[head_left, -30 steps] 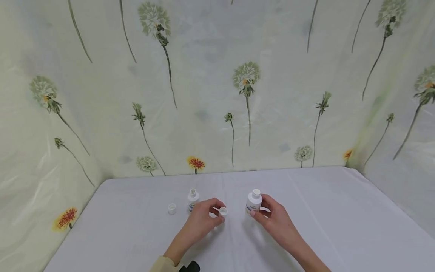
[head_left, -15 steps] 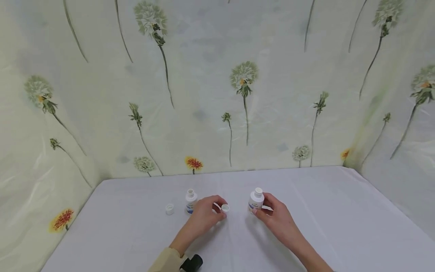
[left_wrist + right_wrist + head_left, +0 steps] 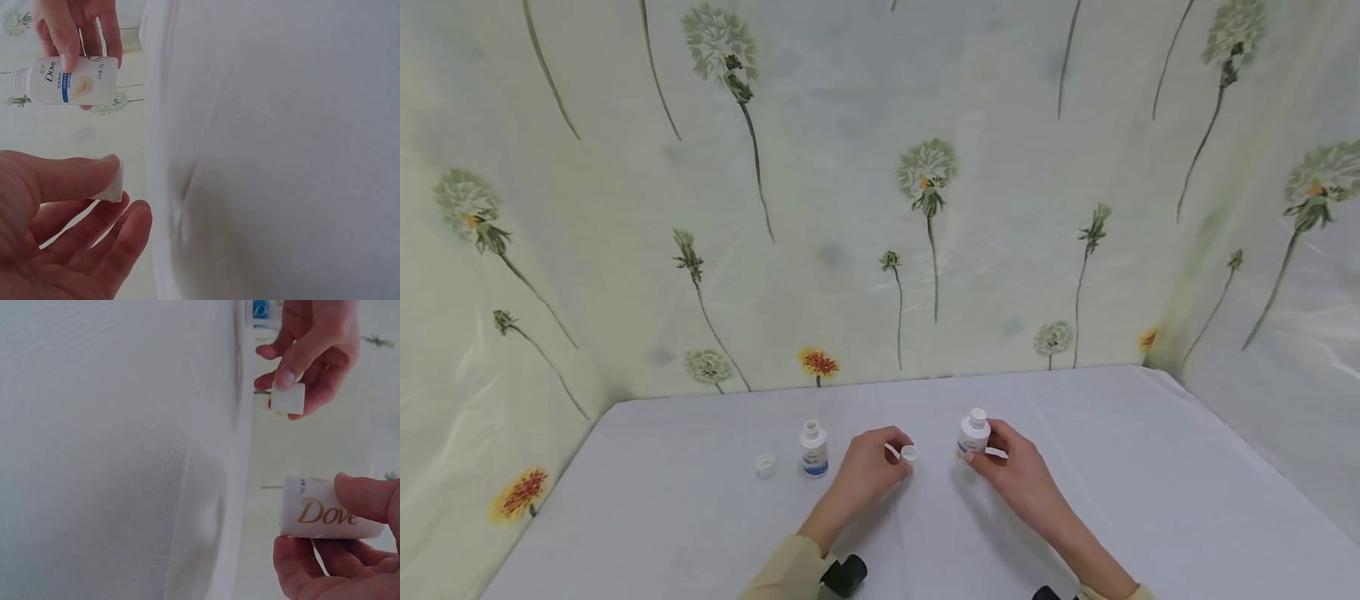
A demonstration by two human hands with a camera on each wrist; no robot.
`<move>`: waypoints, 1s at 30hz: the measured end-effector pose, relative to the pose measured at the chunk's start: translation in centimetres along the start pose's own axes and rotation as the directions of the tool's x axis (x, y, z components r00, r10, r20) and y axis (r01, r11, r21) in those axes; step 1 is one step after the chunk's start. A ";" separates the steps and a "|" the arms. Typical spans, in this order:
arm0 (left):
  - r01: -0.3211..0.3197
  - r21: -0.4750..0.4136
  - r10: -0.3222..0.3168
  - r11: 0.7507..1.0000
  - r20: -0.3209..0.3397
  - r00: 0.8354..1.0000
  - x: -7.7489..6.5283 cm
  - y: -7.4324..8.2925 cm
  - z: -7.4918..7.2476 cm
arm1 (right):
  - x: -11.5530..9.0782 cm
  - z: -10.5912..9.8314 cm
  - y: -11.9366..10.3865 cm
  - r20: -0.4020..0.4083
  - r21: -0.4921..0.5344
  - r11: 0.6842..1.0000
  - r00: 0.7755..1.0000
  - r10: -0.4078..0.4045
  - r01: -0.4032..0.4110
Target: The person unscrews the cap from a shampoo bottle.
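My left hand pinches a small white bottle cap between thumb and fingers, its hollow side facing up. To the right, my right hand grips a white Dove bottle with an uncapped neck, held upright above the table. In the left wrist view the bottle shows a blue stripe and a cream swirl on its label. The right wrist view shows the cap under the left thumb. Cap and bottle are apart.
A second white bottle, uncapped and with a blue-marked label, stands left of my left hand. Beside it a loose white cap lies on the white-covered table. A flower-printed sheet rises behind and at both sides.
The head view has shifted slightly, so the standing bottle and loose cap sit further left. Both hands, with cap and bottle, have moved a little right and away.
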State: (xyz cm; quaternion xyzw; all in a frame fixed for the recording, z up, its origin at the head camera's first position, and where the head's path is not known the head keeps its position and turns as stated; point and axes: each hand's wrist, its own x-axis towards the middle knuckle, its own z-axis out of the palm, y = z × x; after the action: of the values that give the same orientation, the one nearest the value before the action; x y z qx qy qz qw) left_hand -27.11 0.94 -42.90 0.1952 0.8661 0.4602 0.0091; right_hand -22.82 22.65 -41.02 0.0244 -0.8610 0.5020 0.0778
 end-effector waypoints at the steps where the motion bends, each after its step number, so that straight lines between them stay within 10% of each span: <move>1: 0.003 -0.003 -0.003 1.000 0.001 1.000 0.1 0.0 0.1 | 0.1 -0.1 0.1 0.001 -0.005 1.000 1.000 0.005 -0.005; 30: -0.035 0.007 0.035 0.999 0.008 0.999 3.3 0.7 3.4 | 1.8 -1.9 2.4 -0.038 -0.120 0.992 0.999 0.030 -0.035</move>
State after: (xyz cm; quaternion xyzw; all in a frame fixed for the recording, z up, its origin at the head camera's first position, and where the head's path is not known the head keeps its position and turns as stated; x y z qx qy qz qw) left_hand -29.25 5.14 -43.77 0.2121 0.8641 0.4564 0.0039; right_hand -24.67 25.57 -41.90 -0.0035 -0.8885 0.4507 0.0866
